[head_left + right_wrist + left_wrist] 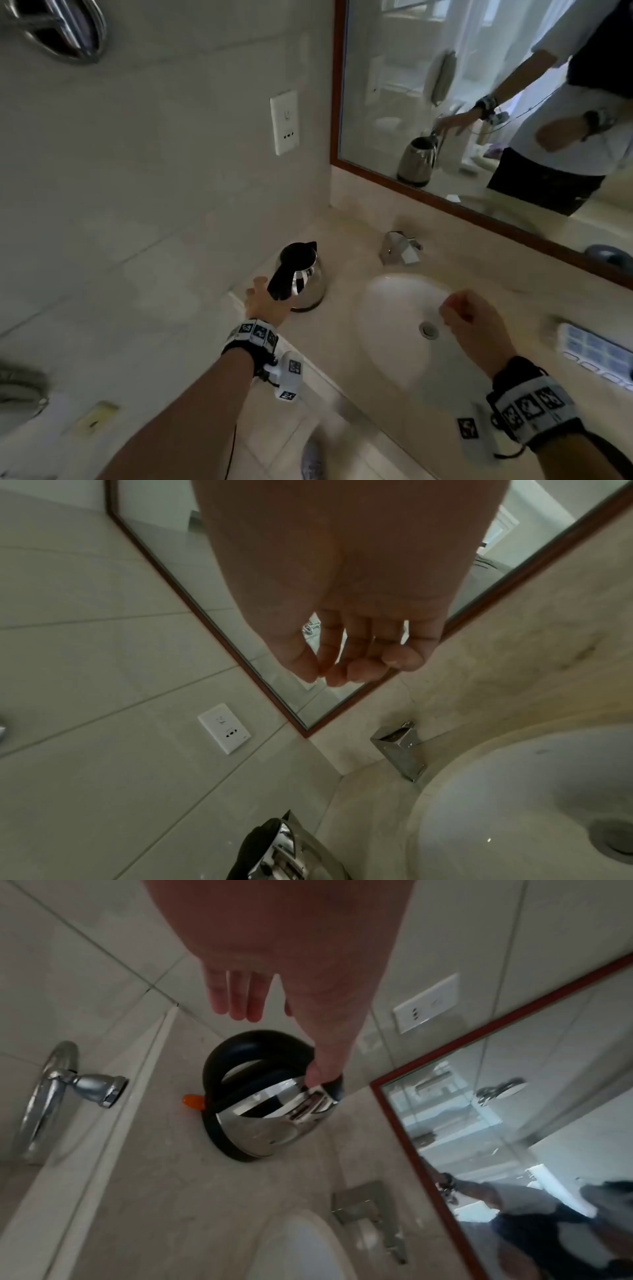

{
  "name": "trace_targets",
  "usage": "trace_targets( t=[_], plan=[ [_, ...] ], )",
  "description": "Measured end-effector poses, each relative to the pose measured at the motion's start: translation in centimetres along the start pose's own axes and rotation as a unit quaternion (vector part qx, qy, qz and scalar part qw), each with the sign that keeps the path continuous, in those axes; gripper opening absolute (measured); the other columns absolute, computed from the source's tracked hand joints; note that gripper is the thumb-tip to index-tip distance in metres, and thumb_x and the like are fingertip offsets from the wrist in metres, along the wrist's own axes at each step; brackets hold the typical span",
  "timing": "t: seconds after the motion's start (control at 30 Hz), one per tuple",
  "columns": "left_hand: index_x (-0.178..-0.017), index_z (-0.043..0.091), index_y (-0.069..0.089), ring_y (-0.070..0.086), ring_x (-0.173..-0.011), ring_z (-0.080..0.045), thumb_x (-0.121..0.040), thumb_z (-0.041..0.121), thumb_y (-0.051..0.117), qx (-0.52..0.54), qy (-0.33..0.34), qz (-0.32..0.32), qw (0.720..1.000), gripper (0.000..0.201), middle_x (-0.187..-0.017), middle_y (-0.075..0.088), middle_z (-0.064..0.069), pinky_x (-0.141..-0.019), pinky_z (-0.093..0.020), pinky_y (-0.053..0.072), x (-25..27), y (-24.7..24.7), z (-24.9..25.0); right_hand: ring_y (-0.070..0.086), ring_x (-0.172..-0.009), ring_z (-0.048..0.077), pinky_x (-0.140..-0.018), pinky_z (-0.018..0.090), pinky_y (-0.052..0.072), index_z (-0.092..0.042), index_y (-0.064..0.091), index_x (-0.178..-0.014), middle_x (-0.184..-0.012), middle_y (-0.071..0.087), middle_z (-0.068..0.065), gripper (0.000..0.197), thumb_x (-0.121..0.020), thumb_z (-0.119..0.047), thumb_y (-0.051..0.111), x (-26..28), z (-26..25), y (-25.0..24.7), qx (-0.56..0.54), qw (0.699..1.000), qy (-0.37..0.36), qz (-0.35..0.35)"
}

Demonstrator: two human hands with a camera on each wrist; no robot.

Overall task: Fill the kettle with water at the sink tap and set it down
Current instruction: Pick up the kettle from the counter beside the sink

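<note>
A steel kettle (303,279) with a black handle and lid stands on the counter's left end, close to the tiled wall. My left hand (257,292) reaches beside its handle with straight fingers. In the left wrist view the thumb tip lies against the kettle (270,1112) near the lid, and the left hand (277,1031) grips nothing. The right hand (457,313) hovers over the white sink (387,308), loosely curled and empty, as the right wrist view (359,666) also shows. A chrome tap (399,248) stands behind the basin.
A wood-framed mirror (479,102) runs along the back wall, and a white outlet (284,121) sits on the left wall above the kettle. A chrome towel ring (51,1093) hangs off the counter's side. A white and blue tray (596,349) lies at the right.
</note>
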State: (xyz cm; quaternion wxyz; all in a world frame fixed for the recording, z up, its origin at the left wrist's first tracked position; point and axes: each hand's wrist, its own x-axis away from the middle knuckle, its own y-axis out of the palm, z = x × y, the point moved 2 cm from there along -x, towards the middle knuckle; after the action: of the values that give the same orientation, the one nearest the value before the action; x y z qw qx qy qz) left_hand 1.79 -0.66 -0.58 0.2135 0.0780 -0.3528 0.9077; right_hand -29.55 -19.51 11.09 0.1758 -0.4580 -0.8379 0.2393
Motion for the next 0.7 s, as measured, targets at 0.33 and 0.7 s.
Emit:
trace_targets(
  t=[0.33,0.7],
  plan=[
    [-0.163,0.041,0.007,0.062,-0.104,-0.048,-0.090,0.023,0.067,-0.234,0.147,-0.072,0.958,0.096,-0.137,0.037,-0.021,-0.090,-0.054,0.058,-7.4,2.6,3.6,0.063,-0.080,0.038,-0.078,0.050,0.052,-0.016,0.058,-0.082,-0.076,0.065,0.008,0.012,-0.090,-0.011,0.065,-9.9,3.0,7.1,-0.038,0.998,0.048,-0.036],
    [-0.158,0.049,-0.012,0.067,-0.103,-0.046,-0.089,0.020,0.069,-0.350,0.134,-0.152,0.915,0.111,-0.152,0.036,-0.030,-0.081,-0.047,0.060,-8.3,3.1,4.6,0.067,-0.084,0.033,-0.081,0.051,0.056,-0.021,0.058,-0.081,-0.076,0.067,0.005,0.011,-0.090,-0.017,0.064,-13.4,3.3,10.9,-0.052,0.992,0.073,-0.088]
  ],
)
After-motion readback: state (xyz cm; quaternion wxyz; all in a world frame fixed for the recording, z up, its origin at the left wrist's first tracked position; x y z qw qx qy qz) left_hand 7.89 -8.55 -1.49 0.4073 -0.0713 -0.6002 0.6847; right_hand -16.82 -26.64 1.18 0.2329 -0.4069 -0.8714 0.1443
